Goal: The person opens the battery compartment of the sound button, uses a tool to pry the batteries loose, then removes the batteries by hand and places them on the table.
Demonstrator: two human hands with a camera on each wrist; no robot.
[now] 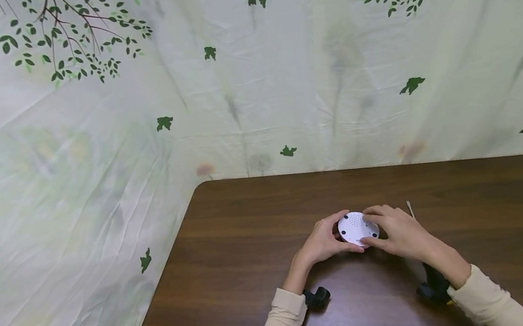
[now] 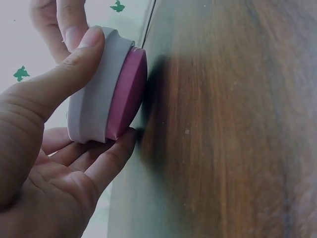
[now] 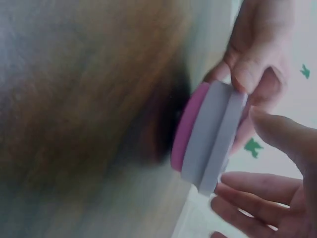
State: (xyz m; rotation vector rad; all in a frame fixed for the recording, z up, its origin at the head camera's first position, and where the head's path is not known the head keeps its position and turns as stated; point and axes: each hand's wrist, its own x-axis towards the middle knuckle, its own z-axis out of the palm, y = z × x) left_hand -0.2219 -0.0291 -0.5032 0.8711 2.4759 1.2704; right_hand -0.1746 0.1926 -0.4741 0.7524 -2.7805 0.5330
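A round device point(image 1: 355, 227), white on its upward face, is held just above the brown table. That face shows a patch of small holes and dark round feet near the rim. Its other side is a pink dome point(image 2: 130, 94), turned toward the tabletop. My left hand point(image 1: 322, 240) grips the white rim point(image 2: 91, 99) from the left, thumb on one side and fingers on the other. From the right, my right hand point(image 1: 401, 230) has its thumb and fingertips at the white base point(image 3: 223, 144), spread across its edge. What the device is cannot be told.
A thin metal rod point(image 1: 410, 209) lies on the table point(image 1: 248, 214) behind the right hand, its lower part hidden. Dark wrist cameras point(image 1: 317, 299) sit below both hands. A leaf-printed cloth point(image 1: 240, 77) hangs behind the table and along its left.
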